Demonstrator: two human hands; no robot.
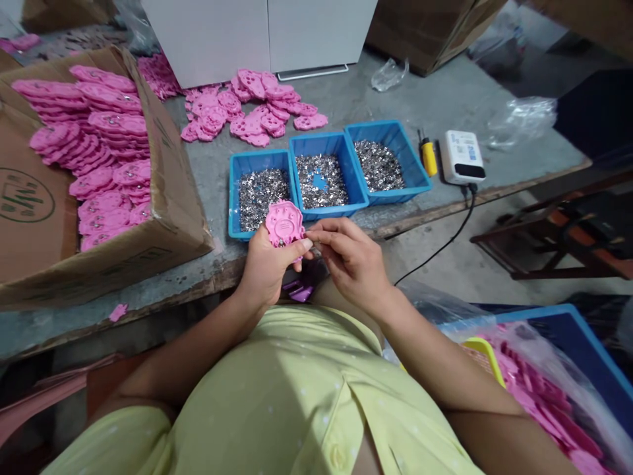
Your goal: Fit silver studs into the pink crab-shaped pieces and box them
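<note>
My left hand (267, 264) is closed on a pink plastic part (285, 223), with the thumb pressed across its lower edge. The part has a moulded ring and small metal bits near the thumb. At its right edge, my right hand (349, 257) is pinched, fingertips close to the left thumb; whatever they hold is too small to name. Just beyond the hands stand three blue bins: the left bin (260, 235), the middle bin (341, 210) and the right bin (405, 192). Each contains small shiny metal pieces.
A cardboard box (182, 218) at left holds stacked pink parts. More pink parts (257, 109) lie behind the bins. A yellow-handled tool (428, 157) and a white device (463, 157) with a black cable (440, 241) sit at right. A blue crate (568, 316) stands lower right.
</note>
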